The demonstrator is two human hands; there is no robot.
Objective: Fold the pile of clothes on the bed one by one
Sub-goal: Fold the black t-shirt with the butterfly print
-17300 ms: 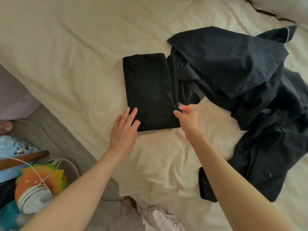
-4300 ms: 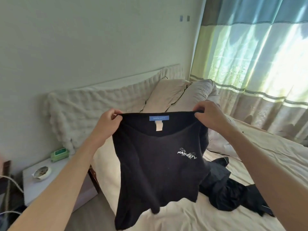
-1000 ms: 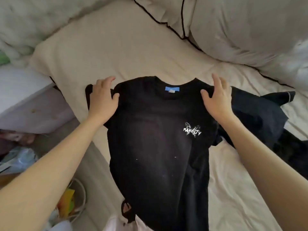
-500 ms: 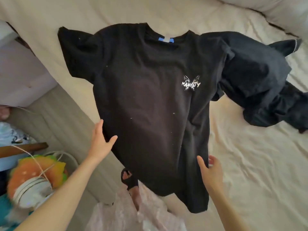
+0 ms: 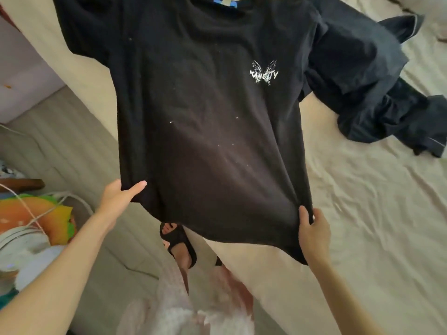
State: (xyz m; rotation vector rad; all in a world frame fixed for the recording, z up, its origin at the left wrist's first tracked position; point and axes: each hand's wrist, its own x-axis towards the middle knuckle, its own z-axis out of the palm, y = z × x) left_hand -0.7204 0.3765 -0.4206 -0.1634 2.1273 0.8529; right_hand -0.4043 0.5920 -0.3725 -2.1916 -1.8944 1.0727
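A black T-shirt (image 5: 205, 122) with a small white butterfly print lies face up across the edge of the cream bed (image 5: 362, 226), its collar at the top of the view. My left hand (image 5: 118, 197) pinches the shirt's lower left side, thumb on top of the fabric. My right hand (image 5: 312, 228) grips the lower right hem corner, fingers curled round the edge. The bottom hem hangs off the bed's edge. A pile of dark navy clothes (image 5: 367, 85) lies crumpled to the right, touching the shirt's right sleeve.
The bed's edge runs diagonally from upper left to lower right. Below it are a pale floor, my foot in a black sandal (image 5: 179, 243), and pinkish trousers. An orange-and-green item with a white cable (image 5: 38, 213) sits at far left.
Both hands have closed on the shirt's lower sides, where half a second ago they hovered open beside it. The view has moved closer, and the hem is drawn taut between them.
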